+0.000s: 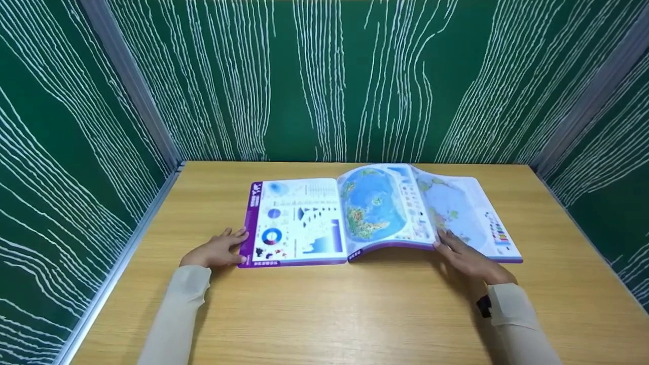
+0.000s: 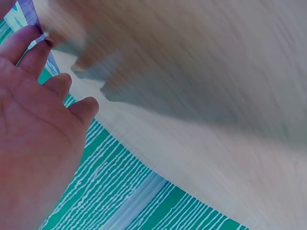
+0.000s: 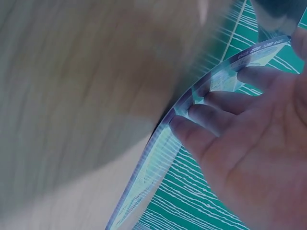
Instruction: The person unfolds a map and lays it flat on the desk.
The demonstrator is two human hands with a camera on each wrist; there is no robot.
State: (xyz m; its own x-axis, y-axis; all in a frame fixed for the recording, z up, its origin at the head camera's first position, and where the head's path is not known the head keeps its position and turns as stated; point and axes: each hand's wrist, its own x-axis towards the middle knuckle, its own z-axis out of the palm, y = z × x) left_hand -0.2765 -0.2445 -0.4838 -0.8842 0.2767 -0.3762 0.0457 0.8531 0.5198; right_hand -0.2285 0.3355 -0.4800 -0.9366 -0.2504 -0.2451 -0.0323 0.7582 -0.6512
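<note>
An opened fold-out map booklet (image 1: 299, 203) with purple edges lies on the wooden table, its printed side up. Along its left border, my left hand (image 1: 219, 251) has the fingers spread, and the fingertips touch the purple margin. Two loosely bent fingers of that hand (image 2: 38, 124) stand off the booklet. The middle panel (image 1: 377, 203), with a blue and green map, arches up off the table. My right hand (image 1: 469, 261) pinches its lower right corner, the thumb at the edge. In the right wrist view, several fingertips rest against the curved sheet (image 3: 148, 167).
Beyond the right hand lies the right panel (image 1: 459, 213), printed with a paler map. The wooden table (image 1: 314, 314) extends toward me. Green walls with white wavy lines (image 1: 314, 81) enclose the back and sides, with grey metal posts (image 1: 134, 81) at the corners.
</note>
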